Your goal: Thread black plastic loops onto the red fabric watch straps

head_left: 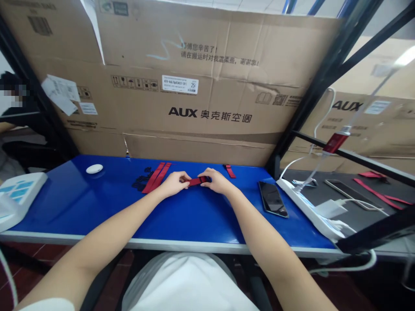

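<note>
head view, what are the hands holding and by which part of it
A red strap: the left hand pinches one end, the right hand grips the other, at a partly hidden black piece.

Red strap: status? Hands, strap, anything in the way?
Left hand pinches red strap; right hand grips its black-fitted end. Strap spans between hands. Two flat straps near left wrist; nothing seen blocking.

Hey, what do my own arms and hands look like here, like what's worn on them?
Your left hand and right hand are ungloved, and both forearms are bare, with no visible markings or bands. A white sleeve edge shows at lower left; none at right.
</note>
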`<action>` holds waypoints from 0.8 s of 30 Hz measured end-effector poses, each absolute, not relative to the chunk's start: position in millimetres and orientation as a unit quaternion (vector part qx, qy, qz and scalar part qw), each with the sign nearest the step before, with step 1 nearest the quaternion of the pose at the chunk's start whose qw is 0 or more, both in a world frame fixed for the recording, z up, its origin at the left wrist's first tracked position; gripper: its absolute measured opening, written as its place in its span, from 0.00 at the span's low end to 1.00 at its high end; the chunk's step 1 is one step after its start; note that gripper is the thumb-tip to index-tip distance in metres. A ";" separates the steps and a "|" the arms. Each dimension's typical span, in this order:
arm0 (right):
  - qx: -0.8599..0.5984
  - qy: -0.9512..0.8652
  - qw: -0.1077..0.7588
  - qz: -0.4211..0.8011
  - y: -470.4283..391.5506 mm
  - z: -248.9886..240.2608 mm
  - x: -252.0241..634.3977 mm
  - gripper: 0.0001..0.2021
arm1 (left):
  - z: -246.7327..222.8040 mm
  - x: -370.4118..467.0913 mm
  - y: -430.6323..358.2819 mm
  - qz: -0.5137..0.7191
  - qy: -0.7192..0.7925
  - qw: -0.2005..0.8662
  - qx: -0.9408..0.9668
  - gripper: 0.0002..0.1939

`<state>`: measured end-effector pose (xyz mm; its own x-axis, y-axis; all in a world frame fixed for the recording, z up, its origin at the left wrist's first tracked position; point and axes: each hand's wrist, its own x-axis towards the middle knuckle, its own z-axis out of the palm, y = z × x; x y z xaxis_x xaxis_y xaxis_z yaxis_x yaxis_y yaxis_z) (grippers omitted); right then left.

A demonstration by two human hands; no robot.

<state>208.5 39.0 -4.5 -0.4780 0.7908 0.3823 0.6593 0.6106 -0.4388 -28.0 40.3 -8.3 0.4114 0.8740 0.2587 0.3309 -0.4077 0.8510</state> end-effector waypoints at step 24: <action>-0.583 -0.798 0.120 0.092 35.1 -21.2 189.4 0.50 | -27.2 -25.5 52.1 0.155 0.499 0.005 0.853 0.34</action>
<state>189.4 35.1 -21.2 -0.2918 0.9528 0.0839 0.9088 0.3036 -0.2862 -25.5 52.1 -27.2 0.4547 0.8519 0.2600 0.8487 -0.5029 0.1637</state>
